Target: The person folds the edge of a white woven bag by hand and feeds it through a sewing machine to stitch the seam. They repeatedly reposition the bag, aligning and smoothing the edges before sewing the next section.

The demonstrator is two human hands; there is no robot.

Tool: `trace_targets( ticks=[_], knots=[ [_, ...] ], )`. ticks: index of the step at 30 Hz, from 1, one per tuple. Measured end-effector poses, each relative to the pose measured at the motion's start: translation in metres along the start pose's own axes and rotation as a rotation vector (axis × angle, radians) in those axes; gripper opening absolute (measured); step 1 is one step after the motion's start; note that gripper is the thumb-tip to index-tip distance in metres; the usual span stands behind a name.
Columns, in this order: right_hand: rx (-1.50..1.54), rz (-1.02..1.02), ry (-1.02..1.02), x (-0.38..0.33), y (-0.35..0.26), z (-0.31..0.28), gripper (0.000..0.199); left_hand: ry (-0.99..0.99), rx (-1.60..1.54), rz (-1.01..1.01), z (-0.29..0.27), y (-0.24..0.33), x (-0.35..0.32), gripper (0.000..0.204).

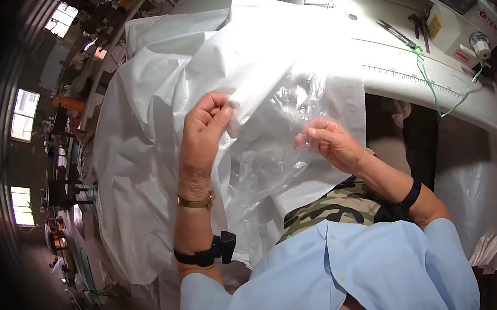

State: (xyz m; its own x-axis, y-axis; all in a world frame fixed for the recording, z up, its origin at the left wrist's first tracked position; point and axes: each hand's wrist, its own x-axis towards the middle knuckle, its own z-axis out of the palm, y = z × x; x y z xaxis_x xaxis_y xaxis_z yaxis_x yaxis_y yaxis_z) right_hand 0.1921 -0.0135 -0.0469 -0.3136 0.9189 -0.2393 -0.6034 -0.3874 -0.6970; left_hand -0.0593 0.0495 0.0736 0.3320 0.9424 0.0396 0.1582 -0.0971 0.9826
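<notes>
A large sheet of white woven plastic fabric [146, 147] spreads over the table edge and my lap. My left hand [206, 120] pinches a folded edge of it, thumb against fingers. To the right, my right hand [331, 141] has its thumb and fingers closed on a clear plastic film [271, 147]. The film is thin and shiny, lies over the white fabric and reaches up between my hands. Parts of the film are hard to tell from the white fabric under the bright light.
A sewing machine [456, 15] with a lit display stands at the upper right. Thread snips [397, 34] tied to a green cord [433, 86] lie on its white table [396, 72], which bears a printed ruler. Windows and cluttered workbenches show at the far left.
</notes>
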Motion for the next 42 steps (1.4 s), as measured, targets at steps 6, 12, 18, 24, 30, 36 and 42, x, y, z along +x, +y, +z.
trace_targets(
  ticks=[6,12,18,24,30,36,42],
  knots=[
    [0.086,0.091,-0.297,-0.017,0.0,-0.01,0.017,-0.001,-0.409,-0.081,0.018,-0.003,0.0,0.016],
    [0.031,0.112,-0.3,-0.042,-0.009,-0.01,0.024,0.061,-0.343,-0.129,0.055,0.014,-0.008,0.014],
    [0.167,-0.099,0.008,-0.052,-0.022,-0.019,0.039,-0.038,-0.115,-0.006,0.064,0.009,-0.009,0.012],
    [0.232,-0.163,-0.046,-0.072,-0.036,-0.013,0.046,-0.076,-0.129,-0.136,0.076,0.008,-0.015,0.014],
    [0.098,-0.034,-0.166,-0.066,-0.041,0.013,0.055,-0.207,-0.244,-0.246,0.098,0.014,-0.021,0.033],
    [0.045,-0.08,-0.011,-0.051,-0.024,0.013,0.036,-0.238,-0.131,-0.266,0.093,-0.001,-0.019,0.044],
    [-0.046,-0.171,0.09,-0.057,-0.024,0.006,0.018,-0.205,-0.126,-0.29,0.082,-0.017,-0.015,0.044]
  ],
)
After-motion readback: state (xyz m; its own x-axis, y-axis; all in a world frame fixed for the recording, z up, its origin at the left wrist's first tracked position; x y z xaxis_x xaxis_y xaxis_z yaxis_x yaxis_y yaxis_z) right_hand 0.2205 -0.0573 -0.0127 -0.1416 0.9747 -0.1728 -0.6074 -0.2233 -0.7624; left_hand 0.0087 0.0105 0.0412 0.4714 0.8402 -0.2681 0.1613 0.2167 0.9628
